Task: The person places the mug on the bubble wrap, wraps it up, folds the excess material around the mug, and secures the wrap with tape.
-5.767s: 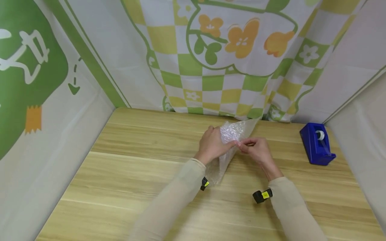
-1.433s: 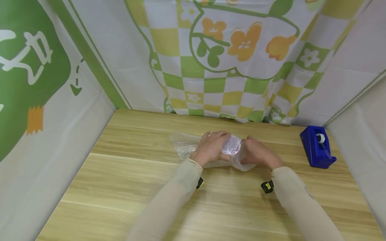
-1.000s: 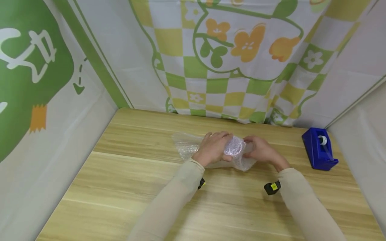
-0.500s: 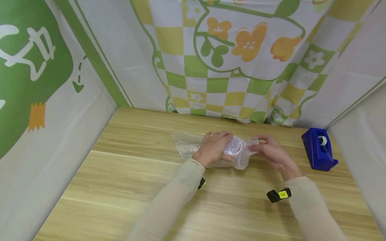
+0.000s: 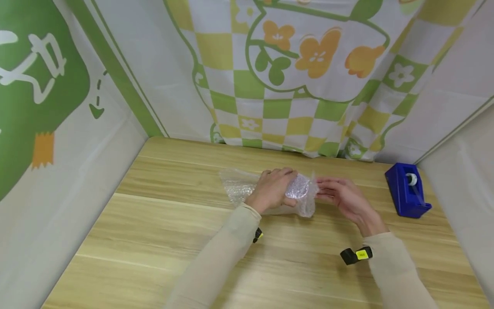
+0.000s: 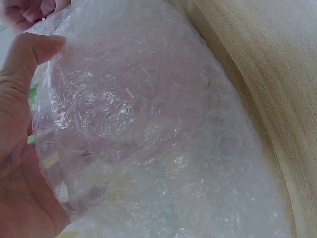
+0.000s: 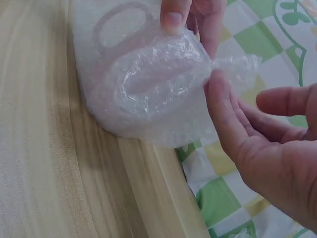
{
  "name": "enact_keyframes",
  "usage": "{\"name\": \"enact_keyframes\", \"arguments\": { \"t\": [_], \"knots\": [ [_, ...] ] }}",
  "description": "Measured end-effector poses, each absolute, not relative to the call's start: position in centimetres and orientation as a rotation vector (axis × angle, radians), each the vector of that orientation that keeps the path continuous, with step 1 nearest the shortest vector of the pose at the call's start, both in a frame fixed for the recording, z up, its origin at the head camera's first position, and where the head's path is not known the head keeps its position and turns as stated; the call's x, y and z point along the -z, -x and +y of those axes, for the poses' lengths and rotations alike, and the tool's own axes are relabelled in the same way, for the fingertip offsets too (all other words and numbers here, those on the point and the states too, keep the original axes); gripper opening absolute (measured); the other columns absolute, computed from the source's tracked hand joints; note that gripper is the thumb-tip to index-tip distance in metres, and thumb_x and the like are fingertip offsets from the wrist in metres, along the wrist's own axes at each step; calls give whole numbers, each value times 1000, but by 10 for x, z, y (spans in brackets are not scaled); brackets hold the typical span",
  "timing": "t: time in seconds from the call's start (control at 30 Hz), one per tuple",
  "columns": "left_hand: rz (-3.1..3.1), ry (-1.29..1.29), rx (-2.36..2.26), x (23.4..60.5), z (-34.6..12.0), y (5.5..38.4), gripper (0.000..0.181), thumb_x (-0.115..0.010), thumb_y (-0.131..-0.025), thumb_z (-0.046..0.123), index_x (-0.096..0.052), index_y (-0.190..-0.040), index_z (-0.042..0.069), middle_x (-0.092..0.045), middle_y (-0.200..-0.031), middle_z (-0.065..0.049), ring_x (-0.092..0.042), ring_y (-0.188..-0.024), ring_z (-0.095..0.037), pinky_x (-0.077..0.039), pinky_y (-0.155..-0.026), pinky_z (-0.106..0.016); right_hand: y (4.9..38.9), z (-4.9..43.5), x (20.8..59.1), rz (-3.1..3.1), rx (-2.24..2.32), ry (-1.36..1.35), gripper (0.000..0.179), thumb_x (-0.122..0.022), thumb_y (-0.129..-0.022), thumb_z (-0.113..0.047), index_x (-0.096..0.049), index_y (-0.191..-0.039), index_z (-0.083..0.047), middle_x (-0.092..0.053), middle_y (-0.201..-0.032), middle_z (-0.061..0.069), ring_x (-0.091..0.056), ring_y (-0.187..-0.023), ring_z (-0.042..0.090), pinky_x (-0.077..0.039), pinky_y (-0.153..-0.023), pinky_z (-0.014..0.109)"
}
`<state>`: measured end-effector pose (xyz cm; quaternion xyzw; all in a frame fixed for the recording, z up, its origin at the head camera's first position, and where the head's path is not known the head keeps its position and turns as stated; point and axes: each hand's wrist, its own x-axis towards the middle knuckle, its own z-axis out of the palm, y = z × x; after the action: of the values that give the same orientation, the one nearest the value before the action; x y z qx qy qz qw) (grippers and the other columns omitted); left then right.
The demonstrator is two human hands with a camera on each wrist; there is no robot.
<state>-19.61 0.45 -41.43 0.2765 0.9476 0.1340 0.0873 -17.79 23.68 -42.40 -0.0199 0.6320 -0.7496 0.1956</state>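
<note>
A mug (image 7: 163, 64) lies on its side inside bubble wrap (image 5: 236, 189); its pale pinkish body and looped handle show through in the right wrist view. My left hand (image 5: 272, 191) grips the wrapped mug from the left, thumb toward me. In the left wrist view, clear wrap (image 6: 148, 109) fills the space beside that thumb and palm. At the mug's right end, my right hand (image 5: 347, 199) touches the gathered wrap with extended fingers (image 7: 225, 109). Its thumb stands apart from them. A loose sheet of wrap spreads out left of my left hand.
A blue tape dispenser (image 5: 405, 193) with a roll of clear tape stands at the table's right rear. Behind the wooden table (image 5: 154, 240) hangs a green, yellow and white checked cloth (image 5: 275, 109). Pale walls (image 5: 463, 141) close in both sides.
The wrap, earlier raised between both hands, now lies around the mug. In the last half second my right hand went from pinching the right end's wrap to pressing it inward with extended fingers.
</note>
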Motion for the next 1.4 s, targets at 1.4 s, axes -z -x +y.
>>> {"name": "enact_keyframes", "arguments": {
  "t": [1.4],
  "knots": [
    [2763,-815,-969,436,-60,192,87,-84,-82,45,-44,-149,7,-51,-148,-11,-50,-134,-29,-33,-116,-46,179,201,440,2910,1412,395,27,-80,-86,-1,-76,-112,1,-60,-75,8,-58,-68,17,-47,-55,20]
  ]
}}
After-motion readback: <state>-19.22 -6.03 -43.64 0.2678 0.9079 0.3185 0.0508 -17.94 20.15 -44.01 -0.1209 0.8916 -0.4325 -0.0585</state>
